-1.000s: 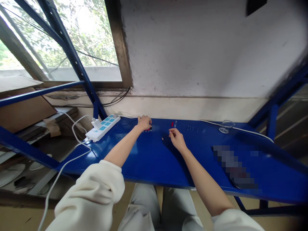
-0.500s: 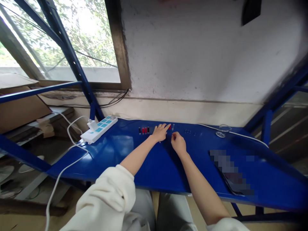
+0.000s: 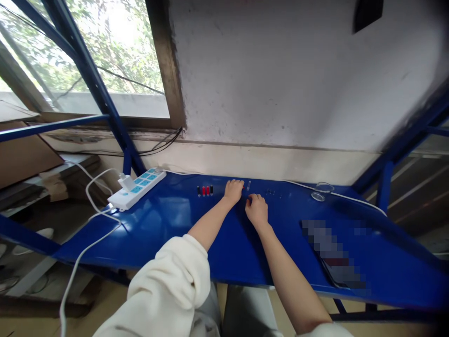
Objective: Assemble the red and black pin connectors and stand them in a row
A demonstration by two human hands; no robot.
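Observation:
My left hand (image 3: 234, 191) is over the back middle of the blue table, its fingers bent and closed at a small red piece, of which only a speck shows by the fingertips. Just right of it stands a small clear tube (image 3: 249, 185). Lower and to the right, my right hand (image 3: 257, 209) has its fingers curled in a pinch; whatever they hold is hidden. Left of my hands several small tubes form a row, among them a black one (image 3: 198, 190) and a red one (image 3: 204, 191). Tiny clear pieces (image 3: 270, 191) lie right of my right hand.
A white power strip (image 3: 136, 191) with a plug and cable lies on the table's left. Clear round dishes (image 3: 319, 193) sit at the back right, beside a white cable. A dark, blurred-out flat object (image 3: 329, 252) lies at right. A wall rises behind the blue table (image 3: 157, 243).
My left hand's fingers, stretched towards the red piece before, are now bent in around it. My right hand keeps its pinch nearby. The whole view has shifted slightly.

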